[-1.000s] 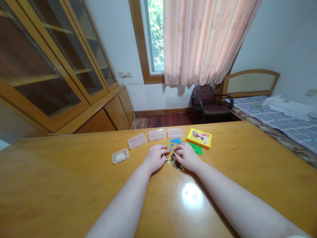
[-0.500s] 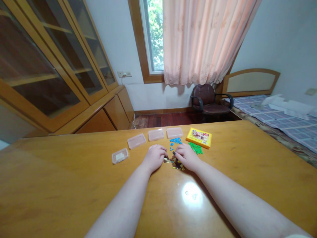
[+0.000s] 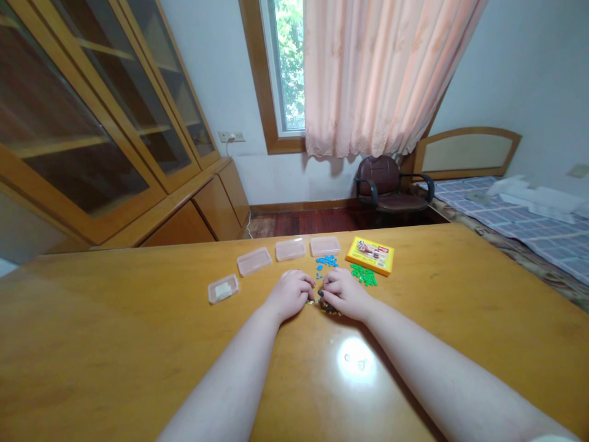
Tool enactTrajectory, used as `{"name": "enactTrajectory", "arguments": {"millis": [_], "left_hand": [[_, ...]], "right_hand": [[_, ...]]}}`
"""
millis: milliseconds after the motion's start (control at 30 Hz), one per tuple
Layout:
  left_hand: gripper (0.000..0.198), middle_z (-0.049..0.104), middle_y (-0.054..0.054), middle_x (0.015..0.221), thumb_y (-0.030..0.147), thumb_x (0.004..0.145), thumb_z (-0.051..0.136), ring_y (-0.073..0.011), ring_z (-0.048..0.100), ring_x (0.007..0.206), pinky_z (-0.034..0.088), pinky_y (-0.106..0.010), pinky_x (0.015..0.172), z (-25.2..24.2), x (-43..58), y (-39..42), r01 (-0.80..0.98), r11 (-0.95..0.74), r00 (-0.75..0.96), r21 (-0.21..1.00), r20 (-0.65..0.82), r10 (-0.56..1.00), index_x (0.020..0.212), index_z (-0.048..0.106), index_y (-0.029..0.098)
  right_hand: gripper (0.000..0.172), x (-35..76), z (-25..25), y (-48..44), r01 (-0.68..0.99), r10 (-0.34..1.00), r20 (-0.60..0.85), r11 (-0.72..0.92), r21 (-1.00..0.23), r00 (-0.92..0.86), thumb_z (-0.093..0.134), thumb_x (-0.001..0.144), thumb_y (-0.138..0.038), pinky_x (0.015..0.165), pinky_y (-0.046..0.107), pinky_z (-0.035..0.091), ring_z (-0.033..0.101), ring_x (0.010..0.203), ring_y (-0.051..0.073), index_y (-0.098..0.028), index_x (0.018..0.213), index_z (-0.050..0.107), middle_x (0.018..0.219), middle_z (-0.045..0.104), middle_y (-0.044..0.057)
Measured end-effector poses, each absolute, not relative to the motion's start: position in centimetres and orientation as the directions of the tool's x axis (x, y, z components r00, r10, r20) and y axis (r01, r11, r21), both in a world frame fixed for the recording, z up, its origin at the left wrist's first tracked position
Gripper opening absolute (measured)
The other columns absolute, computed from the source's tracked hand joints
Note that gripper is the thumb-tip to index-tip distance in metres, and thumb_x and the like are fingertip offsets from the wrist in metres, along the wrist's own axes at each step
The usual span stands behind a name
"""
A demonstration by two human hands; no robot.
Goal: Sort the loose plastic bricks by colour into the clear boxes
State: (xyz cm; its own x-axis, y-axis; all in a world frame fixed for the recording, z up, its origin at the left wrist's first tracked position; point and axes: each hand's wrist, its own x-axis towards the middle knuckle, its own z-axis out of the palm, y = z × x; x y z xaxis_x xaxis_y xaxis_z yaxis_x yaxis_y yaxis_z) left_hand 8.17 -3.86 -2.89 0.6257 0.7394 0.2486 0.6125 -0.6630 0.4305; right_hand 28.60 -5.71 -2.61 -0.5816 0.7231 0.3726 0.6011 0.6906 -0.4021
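Note:
My left hand (image 3: 291,293) and my right hand (image 3: 343,291) rest side by side on the wooden table (image 3: 138,344), fingers curled and nearly touching. Between and under them lies a small pile of dark and yellow pieces (image 3: 327,309), mostly hidden. What the curled fingers hold is too small to make out. Just beyond the hands lie a cluster of blue pieces (image 3: 326,261) and a cluster of green pieces (image 3: 363,275).
A yellow box (image 3: 370,255) lies past the green pieces. Three clear plastic cases (image 3: 290,250) stand in a row at the far side, and another case (image 3: 223,289) lies to the left. A chair (image 3: 389,186), a bed (image 3: 515,221) and a glass cabinet (image 3: 92,135) surround the table.
Both hands have drawn closer together over the dark and yellow pile, covering more of it. The other things have not moved.

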Motion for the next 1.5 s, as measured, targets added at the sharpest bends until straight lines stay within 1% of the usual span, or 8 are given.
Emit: {"name": "enactTrajectory", "arguments": {"millis": [200,367,533,700,867,1033,1367,1500], "left_hand": [[0.028,0.068,-0.001,0.085,0.005,0.073,0.051,-0.0166,0.057,0.089,0.042,-0.033,0.087,-3.0,8.2,-3.8,0.62,-0.639,0.588,0.455,0.271,0.763,0.065,0.071,0.022],[0.031,0.069,-0.002,0.084,0.004,0.074,0.047,-0.017,0.059,0.087,0.044,-0.032,0.088,-2.7,8.3,-3.7,0.636,-0.601,0.54,0.484,0.278,0.795,0.073,0.072,0.022],[0.033,0.07,-0.003,0.092,0.006,0.074,0.046,-0.0178,0.059,0.093,0.044,-0.034,0.093,-2.7,8.2,-3.6,0.665,-0.568,0.519,0.485,0.247,0.819,0.086,0.072,0.022],[0.044,0.061,-0.003,0.123,0.01,0.077,0.048,-0.0189,0.052,0.115,0.037,-0.037,0.104,-2.7,8.7,-4.4,0.635,-0.613,0.611,0.47,0.18,0.771,0.115,0.063,0.024],[0.045,0.047,-0.005,0.14,0.026,0.087,0.046,-0.0207,0.04,0.13,0.024,-0.044,0.113,-2.9,9.7,-5.3,0.616,-0.628,0.688,0.475,0.063,0.723,0.131,0.049,0.025],[0.056,0.035,-0.009,0.147,0.038,0.089,0.043,-0.0229,0.033,0.135,0.023,-0.042,0.114,-2.9,10.5,-5.9,0.638,-0.591,0.677,0.493,0.005,0.736,0.141,0.033,0.02],[0.063,0.04,-0.011,0.144,0.019,0.078,0.049,-0.0253,0.037,0.132,0.028,-0.043,0.113,-3.6,11.2,-6.2,0.606,-0.574,0.667,0.551,0.042,0.744,0.139,0.035,0.016],[0.051,0.055,-0.008,0.13,0.012,0.077,0.044,-0.0208,0.05,0.12,0.037,-0.039,0.107,-3.6,10.7,-5.5,0.546,-0.551,0.613,0.631,0.148,0.776,0.128,0.051,0.018]], "right_hand": [[0.026,28.3,-2.3,-6.2,0.621,0.716,0.338,0.698,-0.356,-0.61,0.053,0.087,-0.031,0.093,0.04,0.035,0.048,0.103,0.022,-0.024,0.072,0.072,0.11,0.063,0.003],[0.029,28.3,-2.9,-5.9,0.752,0.817,0.293,0.574,-0.324,-0.497,0.045,0.091,-0.034,0.1,0.047,0.029,0.041,0.115,0.026,-0.027,0.097,0.072,0.133,0.052,0.004],[0.03,28.7,-3.8,-4.9,0.809,0.892,0.346,0.422,-0.409,-0.291,0.044,0.091,-0.034,0.101,0.048,0.029,0.045,0.113,0.026,-0.025,0.104,0.07,0.123,0.059,0.007],[0.041,29.4,-4.1,-4.1,0.534,0.879,0.473,0.371,-0.76,0.061,0.033,0.093,-0.038,0.096,0.039,0.039,0.054,0.104,0.022,-0.018,0.096,0.069,0.108,0.065,0.01],[0.042,29.3,-4.7,-3.9,0.158,0.94,0.225,0.188,-0.969,0.258,0.041,0.086,-0.049,0.075,0.033,0.047,0.06,0.077,0.021,-0.016,0.079,0.066,0.08,0.067,0.008],[0.036,28.2,-5.1,-4.4,-0.068,0.948,-0.007,0.015,-0.998,0.317,0.046,0.078,-0.047,0.062,0.028,0.044,0.054,0.06,0.016,-0.018,0.063,0.059,0.062,0.059,0.001],[0.031,25.8,-5.3,-5.7,-0.166,0.987,-0.012,0.015,-0.986,0.162,0.039,0.081,-0.046,0.063,0.029,0.044,0.052,0.06,0.016,-0.022,0.064,0.05,0.06,0.054,0.0],[0.03,26.8,-4.3,-5.6,0.234,0.973,0.192,0.158,-0.959,0.127,0.04,0.084,-0.041,0.069,0.032,0.044,0.055,0.07,0.019,-0.02,0.068,0.054,0.069,0.059,0.004]]}}
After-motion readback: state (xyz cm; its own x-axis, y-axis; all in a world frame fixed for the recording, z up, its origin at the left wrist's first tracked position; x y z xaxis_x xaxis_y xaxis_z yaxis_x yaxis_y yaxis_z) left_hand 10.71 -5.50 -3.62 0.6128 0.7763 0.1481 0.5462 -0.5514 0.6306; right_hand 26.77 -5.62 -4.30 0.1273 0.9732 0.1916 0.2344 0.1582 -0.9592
